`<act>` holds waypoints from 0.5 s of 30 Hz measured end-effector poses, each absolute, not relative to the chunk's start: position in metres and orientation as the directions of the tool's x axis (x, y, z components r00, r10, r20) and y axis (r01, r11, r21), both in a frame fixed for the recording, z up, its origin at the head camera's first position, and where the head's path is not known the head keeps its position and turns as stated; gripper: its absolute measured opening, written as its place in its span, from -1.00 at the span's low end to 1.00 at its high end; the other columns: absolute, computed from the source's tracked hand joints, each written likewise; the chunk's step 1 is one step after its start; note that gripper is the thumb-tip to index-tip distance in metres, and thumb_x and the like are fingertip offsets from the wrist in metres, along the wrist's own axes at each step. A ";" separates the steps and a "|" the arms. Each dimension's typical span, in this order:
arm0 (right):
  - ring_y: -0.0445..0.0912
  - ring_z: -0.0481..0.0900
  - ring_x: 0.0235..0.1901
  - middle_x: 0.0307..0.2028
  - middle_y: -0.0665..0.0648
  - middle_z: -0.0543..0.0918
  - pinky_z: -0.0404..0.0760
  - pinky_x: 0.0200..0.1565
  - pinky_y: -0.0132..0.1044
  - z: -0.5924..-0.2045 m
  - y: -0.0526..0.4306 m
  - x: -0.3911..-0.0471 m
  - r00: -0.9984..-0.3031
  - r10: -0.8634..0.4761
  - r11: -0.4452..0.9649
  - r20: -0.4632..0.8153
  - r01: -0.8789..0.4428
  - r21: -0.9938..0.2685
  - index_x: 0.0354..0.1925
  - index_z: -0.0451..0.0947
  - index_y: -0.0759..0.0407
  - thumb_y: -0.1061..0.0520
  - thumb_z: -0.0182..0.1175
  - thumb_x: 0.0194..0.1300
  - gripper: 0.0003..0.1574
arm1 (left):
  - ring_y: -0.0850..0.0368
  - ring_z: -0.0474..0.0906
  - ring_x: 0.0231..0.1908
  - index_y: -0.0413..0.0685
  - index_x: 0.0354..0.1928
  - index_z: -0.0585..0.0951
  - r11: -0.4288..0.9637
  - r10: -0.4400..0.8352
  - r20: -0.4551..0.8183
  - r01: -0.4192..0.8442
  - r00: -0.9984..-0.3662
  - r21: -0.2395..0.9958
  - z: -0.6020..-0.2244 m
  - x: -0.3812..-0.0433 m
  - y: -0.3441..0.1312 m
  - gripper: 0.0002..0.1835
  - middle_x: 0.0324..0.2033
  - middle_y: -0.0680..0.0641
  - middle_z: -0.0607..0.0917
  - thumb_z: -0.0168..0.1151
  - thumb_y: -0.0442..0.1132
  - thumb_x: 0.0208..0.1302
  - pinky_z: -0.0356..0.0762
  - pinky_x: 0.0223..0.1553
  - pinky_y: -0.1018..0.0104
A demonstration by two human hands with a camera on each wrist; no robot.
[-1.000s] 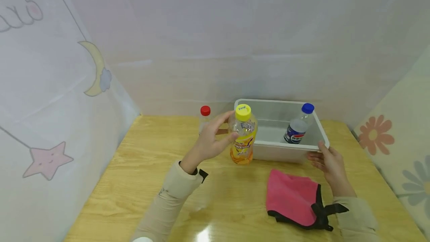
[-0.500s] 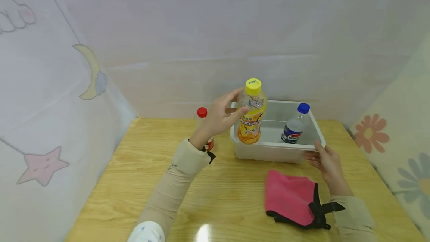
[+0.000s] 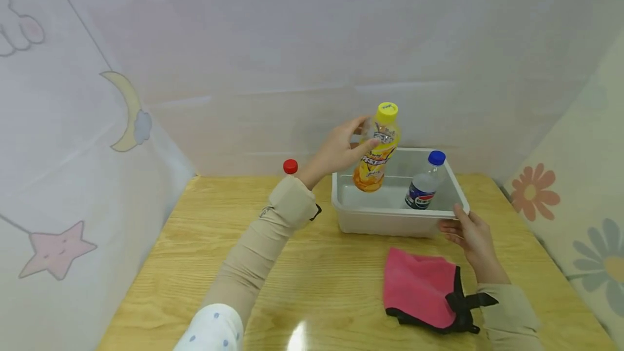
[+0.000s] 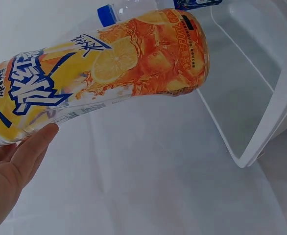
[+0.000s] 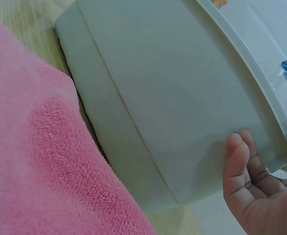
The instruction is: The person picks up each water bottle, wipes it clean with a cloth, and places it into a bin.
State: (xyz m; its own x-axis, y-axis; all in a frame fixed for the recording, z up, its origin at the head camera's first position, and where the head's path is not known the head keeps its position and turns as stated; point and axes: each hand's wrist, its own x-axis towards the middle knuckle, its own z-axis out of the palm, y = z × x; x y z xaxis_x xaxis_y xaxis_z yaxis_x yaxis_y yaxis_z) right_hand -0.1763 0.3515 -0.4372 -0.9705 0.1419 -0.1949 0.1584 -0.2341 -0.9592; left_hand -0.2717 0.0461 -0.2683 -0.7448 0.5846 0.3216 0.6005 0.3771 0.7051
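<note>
My left hand grips a yellow-capped iced tea bottle by its upper part, slightly tilted, over the left part of a white plastic bin. In the left wrist view the bottle's orange lemon label faces the camera, its base toward the bin. My right hand holds the bin's front right corner, thumb on the rim and fingers curled below it. Inside the bin, at the right, a blue-capped Pepsi bottle leans a little.
A red-capped bottle stands left of the bin, mostly hidden by my left forearm. A folded pink cloth with black edging lies on the wooden table before the bin. A pale curtain hangs behind.
My left hand has lifted the iced tea bottle and carried it rightward and away, from in front of the bin to above it. The right hand keeps its hold on the corner.
</note>
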 end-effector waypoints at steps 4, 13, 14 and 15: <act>-0.22 0.65 -0.47 -0.51 -0.04 0.67 0.62 -0.43 -0.41 -0.437 0.349 -0.174 -0.970 0.140 -0.245 -0.198 0.159 -0.956 -0.05 0.26 0.11 -0.13 0.01 0.33 -0.59 | 0.10 0.38 0.10 -0.14 0.37 0.09 0.428 0.605 0.287 0.607 -0.743 0.670 -0.267 -0.279 0.055 -0.33 0.12 -0.11 0.41 0.02 -0.02 0.34 0.51 -0.06 0.43; -0.22 0.64 -0.47 -0.51 -0.04 0.67 0.62 -0.43 -0.41 -0.437 0.346 -0.168 -0.967 0.157 -0.226 -0.200 0.162 -0.961 -0.02 0.26 0.11 -0.14 0.02 0.32 -0.57 | 0.06 0.41 0.04 -0.19 0.38 0.08 0.465 0.678 0.239 0.658 -0.695 0.592 -0.277 -0.301 0.074 -0.33 0.01 -0.12 0.45 0.00 -0.03 0.36 0.41 0.04 0.38; -0.22 0.64 -0.47 -0.51 -0.04 0.67 0.62 -0.44 -0.42 -0.437 0.345 -0.168 -0.966 0.160 -0.224 -0.201 0.163 -0.961 -0.02 0.26 0.10 -0.14 0.03 0.32 -0.57 | 0.06 0.41 0.05 -0.18 0.38 0.09 0.468 0.679 0.228 0.651 -0.698 0.598 -0.278 -0.304 0.076 -0.33 0.03 -0.12 0.45 0.00 -0.03 0.36 0.40 0.06 0.37; -0.22 0.64 -0.47 -0.51 -0.04 0.67 0.62 -0.44 -0.41 -0.436 0.345 -0.167 -0.966 0.161 -0.225 -0.201 0.162 -0.961 -0.02 0.26 0.10 -0.14 0.03 0.32 -0.57 | 0.05 0.42 0.05 -0.17 0.37 0.10 0.466 0.680 0.220 0.645 -0.699 0.606 -0.280 -0.307 0.077 -0.34 0.04 -0.13 0.45 0.01 -0.02 0.36 0.39 0.06 0.37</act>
